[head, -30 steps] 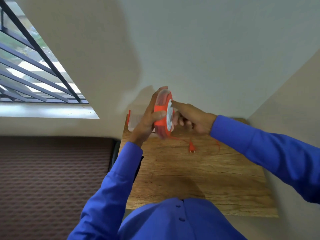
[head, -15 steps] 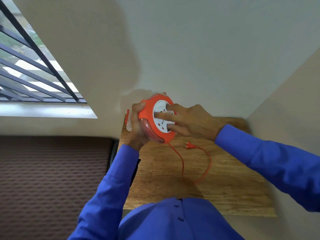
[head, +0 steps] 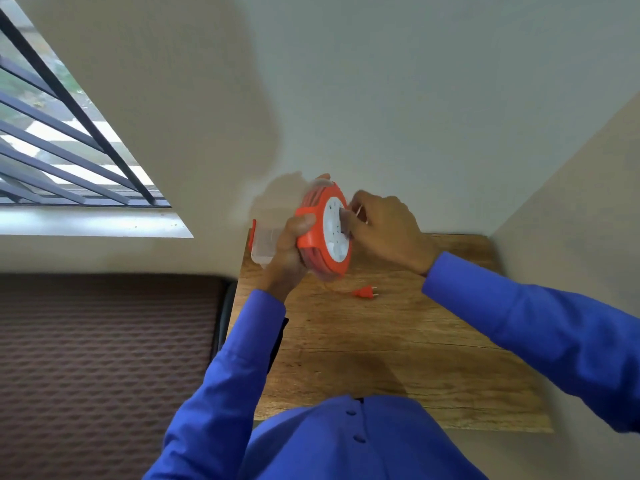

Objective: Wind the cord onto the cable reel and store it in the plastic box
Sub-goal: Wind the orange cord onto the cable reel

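Note:
My left hand [head: 289, 249] grips the rim of an orange cable reel [head: 313, 237] with a white socket face [head: 334, 233], held upright above the back of the wooden table [head: 398, 341]. My right hand [head: 384, 226] presses its fingers on the white face; they are blurred. A short stretch of thin orange cord [head: 332, 289] hangs from the reel's bottom to the orange plug [head: 364, 292], which lies on the table just below the reel. A clear plastic box [head: 265, 245] with an orange clip stands at the table's back left corner, partly hidden behind my left hand.
The small table sits in a corner, with walls close behind and on the right. A dark patterned surface [head: 104, 358] lies to the left, below a barred window [head: 52, 150].
The loop of cord on the table has shrunk to a short stretch. The plug has slid in close under the reel. The reel has turned more edge-on, and my right hand has shifted on its face.

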A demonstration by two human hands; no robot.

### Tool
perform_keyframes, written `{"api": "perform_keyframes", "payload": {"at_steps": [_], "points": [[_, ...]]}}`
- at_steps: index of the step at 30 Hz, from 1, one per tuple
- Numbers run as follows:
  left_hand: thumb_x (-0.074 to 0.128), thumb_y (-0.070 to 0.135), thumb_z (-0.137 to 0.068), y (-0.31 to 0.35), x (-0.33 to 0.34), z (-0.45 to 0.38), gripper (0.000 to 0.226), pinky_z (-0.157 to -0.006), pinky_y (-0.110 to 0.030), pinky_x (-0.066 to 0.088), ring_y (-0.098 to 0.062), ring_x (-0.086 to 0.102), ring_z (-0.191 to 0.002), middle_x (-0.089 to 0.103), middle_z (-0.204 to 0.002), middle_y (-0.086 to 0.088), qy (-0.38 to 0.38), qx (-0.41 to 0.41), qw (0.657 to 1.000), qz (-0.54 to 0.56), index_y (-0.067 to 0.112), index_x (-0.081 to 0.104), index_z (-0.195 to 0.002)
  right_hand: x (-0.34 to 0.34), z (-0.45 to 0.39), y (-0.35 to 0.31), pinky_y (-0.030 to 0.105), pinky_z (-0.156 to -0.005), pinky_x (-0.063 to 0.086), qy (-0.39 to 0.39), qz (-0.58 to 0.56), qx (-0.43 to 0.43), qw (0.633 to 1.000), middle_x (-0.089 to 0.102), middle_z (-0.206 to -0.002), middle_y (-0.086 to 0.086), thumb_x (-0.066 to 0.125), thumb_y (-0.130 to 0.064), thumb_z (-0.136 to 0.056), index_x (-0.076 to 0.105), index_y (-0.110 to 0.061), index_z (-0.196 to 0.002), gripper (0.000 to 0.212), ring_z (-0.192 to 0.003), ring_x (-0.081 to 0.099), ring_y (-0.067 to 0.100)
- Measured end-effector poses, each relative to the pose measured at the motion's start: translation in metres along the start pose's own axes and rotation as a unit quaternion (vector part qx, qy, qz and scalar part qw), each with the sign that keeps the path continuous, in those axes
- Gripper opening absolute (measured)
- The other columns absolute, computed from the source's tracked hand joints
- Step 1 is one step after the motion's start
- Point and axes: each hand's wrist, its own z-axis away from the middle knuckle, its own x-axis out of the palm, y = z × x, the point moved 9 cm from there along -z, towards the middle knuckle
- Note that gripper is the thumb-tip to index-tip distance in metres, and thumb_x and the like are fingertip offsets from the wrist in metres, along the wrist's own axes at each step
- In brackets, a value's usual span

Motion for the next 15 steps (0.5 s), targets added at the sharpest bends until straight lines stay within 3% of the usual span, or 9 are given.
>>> {"api": "perform_keyframes", "payload": {"at_steps": [2,3,5,7,11,13,15], "points": [[0.09,0.071,-0.06,0.003,-0.001,-0.001,0.086,-0.095,-0.042,0.061,-0.022,0.077,-0.107,0.082,-0.116,-0.003,0.004,-0.004,0.999,0.044,0.022,0.079,-0.129,-0.001,0.013,-0.016,0.039,-0.07,0.06,0.008,0.067,-0.119,0.991,0.072,-0.118,0.004,0.053,-0.041,-0.108,0.055,-0.025,-0.143,0.037,-0.077,0.071,0.023],[0.09,0.07,-0.061,0.004,0.002,0.0,0.085,-0.094,-0.041,0.062,-0.022,0.077,-0.106,0.081,-0.116,-0.005,0.008,-0.009,0.997,0.07,0.019,0.079,-0.128,0.003,0.019,-0.019,0.041,-0.072,0.061,-0.008,0.08,-0.156,0.984,0.066,-0.133,0.004,0.053,-0.041,-0.109,0.048,-0.031,-0.152,0.045,-0.083,0.071,0.024],[0.079,0.066,-0.074,0.003,0.0,0.001,0.093,-0.093,-0.042,0.062,-0.025,0.076,-0.107,0.077,-0.119,-0.01,0.035,-0.026,0.993,0.11,0.008,0.061,-0.143,0.005,0.027,-0.024,0.042,-0.068,0.062,-0.032,0.116,-0.21,0.97,0.055,-0.148,0.005,0.051,-0.042,-0.11,0.042,-0.038,-0.158,0.05,-0.081,0.072,0.024],[0.051,0.059,-0.094,-0.002,-0.004,0.003,0.077,-0.089,-0.041,0.064,-0.025,0.076,-0.103,0.076,-0.116,-0.011,0.059,-0.035,0.99,0.124,0.006,0.05,-0.149,0.008,0.031,-0.025,0.039,-0.061,0.062,-0.04,0.175,-0.26,0.949,0.052,-0.153,0.009,0.047,-0.043,-0.11,0.037,-0.043,-0.16,0.051,-0.07,0.07,0.023],[0.028,0.051,-0.107,-0.014,-0.01,0.004,0.061,-0.08,-0.038,0.068,-0.023,0.08,-0.095,0.082,-0.106,-0.01,0.089,-0.05,0.986,0.133,0.009,0.065,-0.134,0.011,0.031,-0.026,0.032,-0.058,0.057,-0.022,0.203,-0.296,0.933,0.067,-0.141,0.008,0.054,-0.05,-0.103,0.041,-0.043,-0.159,0.057,-0.075,0.073,0.027],[0.034,0.051,-0.106,-0.013,-0.005,0.004,0.06,-0.082,-0.038,0.067,-0.023,0.08,-0.097,0.083,-0.107,-0.008,0.084,-0.045,0.987,0.128,0.009,0.065,-0.135,0.006,0.027,-0.023,0.029,-0.065,0.055,-0.003,0.135,-0.267,0.954,0.076,-0.124,0.005,0.068,-0.045,-0.094,0.052,-0.04,-0.153,0.062,-0.084,0.074,0.027],[0.05,0.049,-0.096,-0.011,0.001,0.0,0.065,-0.087,-0.04,0.066,-0.026,0.078,-0.104,0.082,-0.114,-0.009,0.066,-0.029,0.989,0.127,0.005,0.059,-0.142,0.006,0.019,-0.01,0.027,-0.073,0.056,-0.006,0.051,-0.174,0.983,0.081,-0.105,-0.002,0.074,-0.051,-0.084,0.059,-0.041,-0.146,0.065,-0.084,0.076,0.021]]}}
